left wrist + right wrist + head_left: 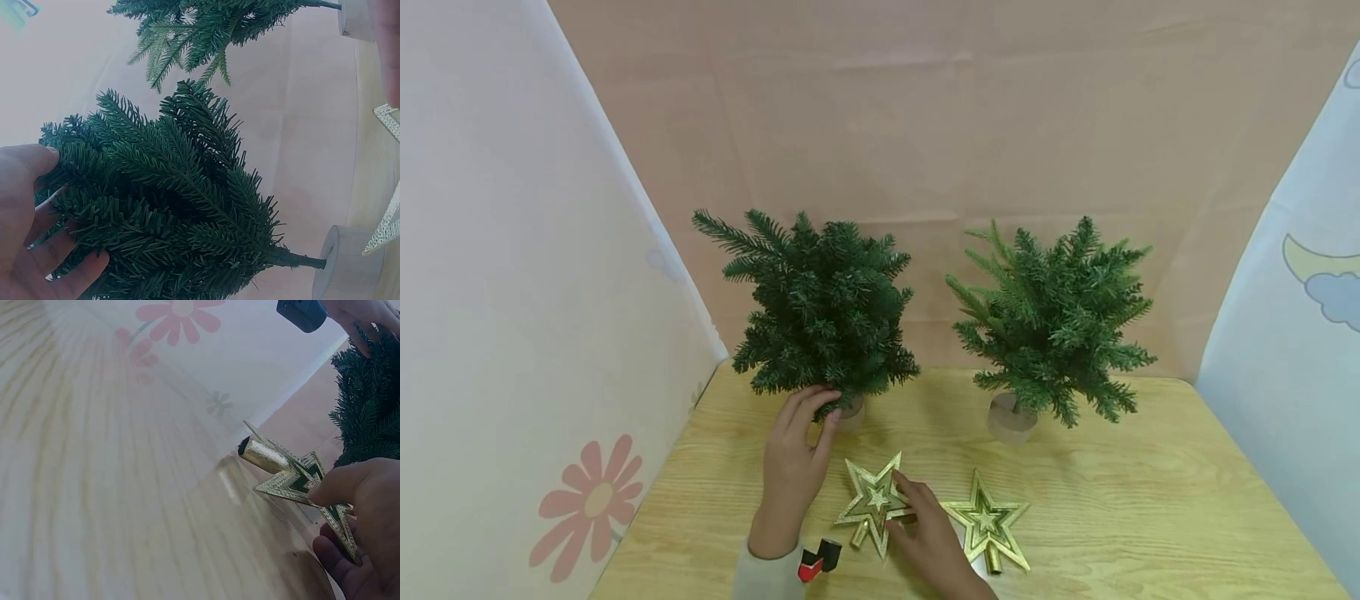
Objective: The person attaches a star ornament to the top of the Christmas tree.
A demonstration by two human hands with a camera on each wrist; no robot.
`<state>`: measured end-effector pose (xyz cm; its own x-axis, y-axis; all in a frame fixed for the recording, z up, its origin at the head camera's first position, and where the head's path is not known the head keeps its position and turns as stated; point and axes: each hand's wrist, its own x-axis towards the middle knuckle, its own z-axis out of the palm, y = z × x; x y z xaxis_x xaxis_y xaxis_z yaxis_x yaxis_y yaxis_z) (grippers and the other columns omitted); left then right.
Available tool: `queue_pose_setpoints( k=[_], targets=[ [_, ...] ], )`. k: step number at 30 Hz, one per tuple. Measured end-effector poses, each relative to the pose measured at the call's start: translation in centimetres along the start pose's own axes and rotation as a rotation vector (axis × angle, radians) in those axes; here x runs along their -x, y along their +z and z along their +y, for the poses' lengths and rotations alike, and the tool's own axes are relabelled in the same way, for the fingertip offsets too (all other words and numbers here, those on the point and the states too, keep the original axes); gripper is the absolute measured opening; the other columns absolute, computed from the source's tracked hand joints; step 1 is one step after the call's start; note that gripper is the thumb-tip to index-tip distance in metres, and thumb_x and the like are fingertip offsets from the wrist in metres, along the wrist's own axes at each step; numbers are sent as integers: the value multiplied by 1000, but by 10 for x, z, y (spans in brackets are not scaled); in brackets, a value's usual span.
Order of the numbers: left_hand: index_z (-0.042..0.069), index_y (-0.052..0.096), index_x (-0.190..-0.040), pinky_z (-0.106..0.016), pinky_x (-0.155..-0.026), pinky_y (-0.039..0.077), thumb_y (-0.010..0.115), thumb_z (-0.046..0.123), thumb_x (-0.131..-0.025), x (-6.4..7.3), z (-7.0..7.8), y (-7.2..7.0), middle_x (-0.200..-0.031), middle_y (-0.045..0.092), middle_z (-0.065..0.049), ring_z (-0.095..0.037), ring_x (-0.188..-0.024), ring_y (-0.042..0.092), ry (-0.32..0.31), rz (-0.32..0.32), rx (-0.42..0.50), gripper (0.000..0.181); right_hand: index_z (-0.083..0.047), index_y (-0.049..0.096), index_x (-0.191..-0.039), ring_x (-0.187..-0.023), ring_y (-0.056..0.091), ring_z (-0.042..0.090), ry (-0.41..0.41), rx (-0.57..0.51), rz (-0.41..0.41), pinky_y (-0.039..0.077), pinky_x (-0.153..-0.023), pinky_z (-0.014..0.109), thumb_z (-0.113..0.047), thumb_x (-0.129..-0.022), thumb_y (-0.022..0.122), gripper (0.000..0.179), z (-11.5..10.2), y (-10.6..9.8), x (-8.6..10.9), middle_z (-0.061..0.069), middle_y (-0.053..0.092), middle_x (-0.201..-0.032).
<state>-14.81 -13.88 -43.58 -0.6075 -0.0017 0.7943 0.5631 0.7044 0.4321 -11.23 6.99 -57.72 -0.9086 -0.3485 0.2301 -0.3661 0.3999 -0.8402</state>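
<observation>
In the head view my left hand point(793, 454) is at the front tip of the left artificial Christmas tree point(831, 300), thumb and fingers curled round its end branches. The left wrist view shows the thumb on one side of the needles and the spread fingers point(81, 275) on the other, partly hidden by green. My right hand point(932, 537) holds a gold star tree topper point(876, 500) by its points, between thumb and fingers. The star's tube socket point(265, 456) sticks out away from the palm, its dark opening visible.
A second gold star topper point(987, 518) lies on the wooden table point(1150, 500), right of my right hand. The other small Christmas tree point(1060, 317) stands at the back right on a round wooden base point(1011, 418). Cloth walls point(925, 125) enclose the table's back and sides.
</observation>
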Motion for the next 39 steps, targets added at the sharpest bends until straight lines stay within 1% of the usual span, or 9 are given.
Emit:
queue_pose_setpoints(
  k=[3,6,11,15,21,27,31,35,39],
  targets=[
    [12,69,-114,-41,-87,52,70,13,-91,0,1,0,-119,63,-8,-26,-109,61,-2,-5,3,23,-13,36,-151,-105,59,21,9,-38,7,54,-80,25,-5,-89,69,71,0,0,0,5,53,-127],
    [11,69,-114,-40,-88,51,70,13,-91,0,1,-1,-119,63,-8,-26,-109,60,-4,-9,8,23,-14,37,-150,-111,58,26,22,-63,17,54,-81,25,-2,-89,68,69,-1,-1,0,6,55,-124],
    [10,68,-114,-39,-89,51,69,14,-92,-1,1,-1,-119,62,-8,-26,-109,60,-2,-9,13,22,-15,38,-150,-117,55,31,66,-94,31,53,-82,21,-9,-92,68,65,-4,-3,0,6,56,-126],
    [10,68,-114,-40,-89,51,69,14,-92,-1,1,-1,-119,62,-8,-26,-109,60,0,-9,8,22,-17,38,-150,-119,53,32,96,-157,39,52,-82,20,-15,-93,67,63,-5,-3,1,7,54,-128],
    [9,69,-114,-40,-88,51,69,15,-92,0,0,-1,-120,62,-8,-26,-110,60,-1,-8,8,22,-21,41,-148,-115,56,31,100,-214,65,53,-82,23,-19,-94,67,61,-5,-4,0,7,55,-128],
    [11,68,-114,-40,-88,52,69,15,-92,0,0,-1,-120,62,-8,-26,-110,60,-2,-8,11,22,-17,42,-147,-115,57,30,108,-241,73,54,-81,25,-22,-94,67,59,-3,-4,-1,9,57,-127],
    [10,68,-114,-40,-88,51,69,15,-92,0,0,-1,-120,62,-8,-26,-110,60,-1,-10,12,22,-14,41,-147,-106,60,26,158,-332,42,54,-80,26,-21,-94,66,59,-4,-7,-2,15,54,-130],
    [9,69,-114,-39,-88,51,69,14,-92,-1,1,-2,-120,62,-8,-26,-110,60,-1,-10,11,22,-9,38,-148,-94,61,24,219,-465,8,54,-78,27,-18,-95,65,60,-5,-10,-4,21,48,-135],
    [10,69,-113,-40,-87,52,69,14,-92,-1,2,-2,-120,62,-8,-26,-109,60,-1,-10,8,22,-8,43,-145,-89,59,19,308,-546,24,53,-74,25,-18,-94,66,57,-6,-13,-5,17,47,-137]
  ],
)
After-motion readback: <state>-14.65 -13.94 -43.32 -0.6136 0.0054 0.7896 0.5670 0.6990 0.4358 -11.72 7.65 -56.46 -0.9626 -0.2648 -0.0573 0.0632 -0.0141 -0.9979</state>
